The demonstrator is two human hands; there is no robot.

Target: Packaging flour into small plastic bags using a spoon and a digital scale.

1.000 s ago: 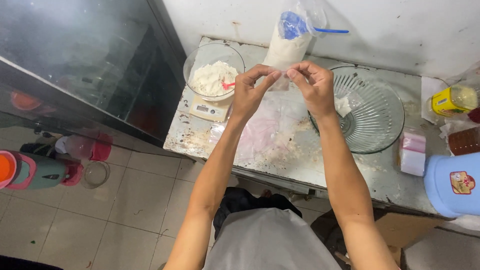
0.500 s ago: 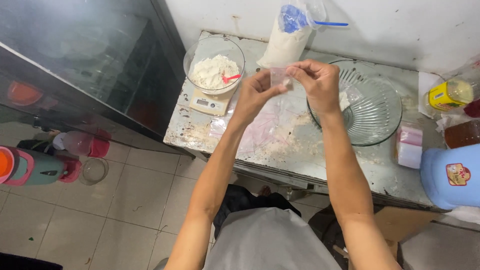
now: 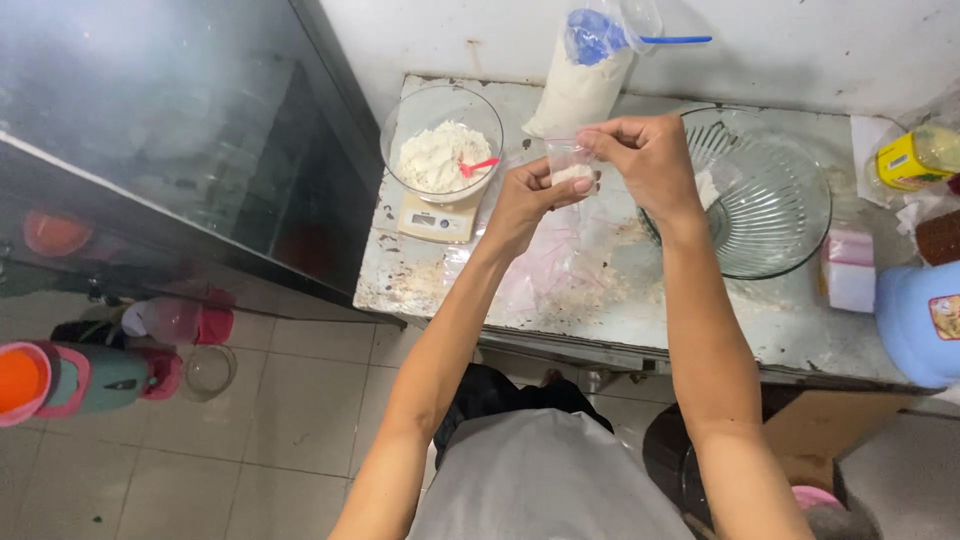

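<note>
**Small bag of white powder held in both hands above the counter**

As we look down from the head view, we hold a small clear plastic bag point(image 3: 570, 165) between our two hands, raised over the worn white counter point(image 3: 620, 310). Our left hand point(image 3: 530, 200) is closed on the bag's lower part from the left, fingers curled round it, where a little white powder sits. Our right hand point(image 3: 645, 160) pinches the bag's top edge between thumb and fingertips, the other fingers folded in. Both hands touch the bag and nearly meet each other.

Left of the hands, a glass bowl point(image 3: 440, 145) with white powder and a small pink spoon point(image 3: 478, 166) stands on a pale kitchen scale point(image 3: 437, 222). Behind the hands, a large bag of white powder point(image 3: 580, 85) leans against the wall, with a blue scoop point(image 3: 600, 35) in its mouth. Just right of our right hand sits a large ribbed glass bowl point(image 3: 770, 200), a bit of white stuff inside. Loose clear bags with pink strips point(image 3: 550, 270) lie on the counter under the hands, among spilled powder. Far right: a yellow bottle point(image 3: 915, 155), a pink-and-white block point(image 3: 850, 270), a blue container point(image 3: 920, 320).
</note>
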